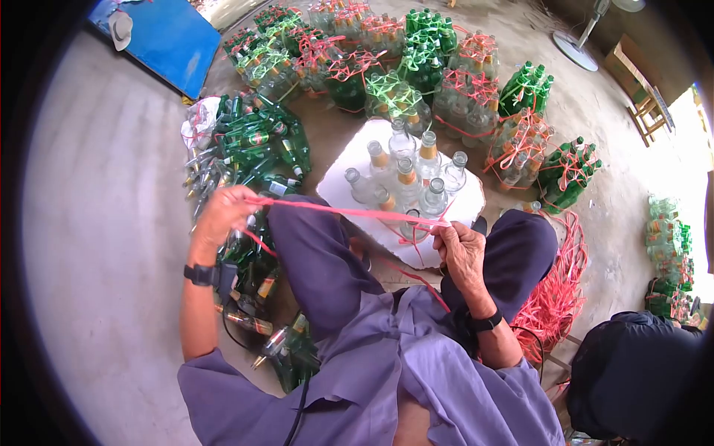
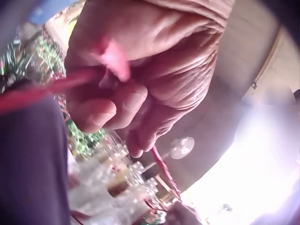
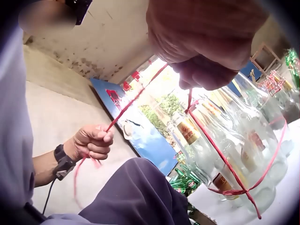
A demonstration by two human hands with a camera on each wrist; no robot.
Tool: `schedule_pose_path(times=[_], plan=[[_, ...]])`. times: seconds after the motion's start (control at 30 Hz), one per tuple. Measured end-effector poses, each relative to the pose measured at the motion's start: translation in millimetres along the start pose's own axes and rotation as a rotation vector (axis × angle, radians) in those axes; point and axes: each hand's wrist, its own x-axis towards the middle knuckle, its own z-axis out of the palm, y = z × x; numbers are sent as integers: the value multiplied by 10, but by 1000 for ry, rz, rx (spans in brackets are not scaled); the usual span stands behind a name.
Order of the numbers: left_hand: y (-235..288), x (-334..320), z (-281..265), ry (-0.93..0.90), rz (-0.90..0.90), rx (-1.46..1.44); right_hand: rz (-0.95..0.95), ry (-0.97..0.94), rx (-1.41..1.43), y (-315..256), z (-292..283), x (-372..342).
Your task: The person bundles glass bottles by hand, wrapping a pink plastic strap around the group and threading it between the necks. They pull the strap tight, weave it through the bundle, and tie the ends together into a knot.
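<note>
Head view: the red string ran straight, its long axis from nine o'clock to just past three, with the left hand and right hand each pinching it. It crossed before clear bottles on a white board at one o'clock. Green bottles lay at ten, a string heap at four. In the left wrist view, the string blurred.

In front of me a white slab carries clear bottles, upright and close together. The floor holds loose green bottles on my left, tied bundles beyond, tangled red strips on my right.
</note>
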Motion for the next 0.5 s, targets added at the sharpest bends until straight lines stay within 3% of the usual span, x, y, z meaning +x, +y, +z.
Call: schedule_pose_path(times=[0.13,0.2,0.23,0.4,0.5], plan=[[-131,242,-507,73,16,-86,49,10,122,81,-40,60],[-34,358,-554,65,-15,-111,91,26,142,71,-39,76],[-8,452,-538,90,54,-76,109,25,151,63,-52,83],[507,1042,18,155,315,-100,109,51,219,26,-71,146],[772,1421,446,60,364,-96,104,97,277,56,-105,196]])
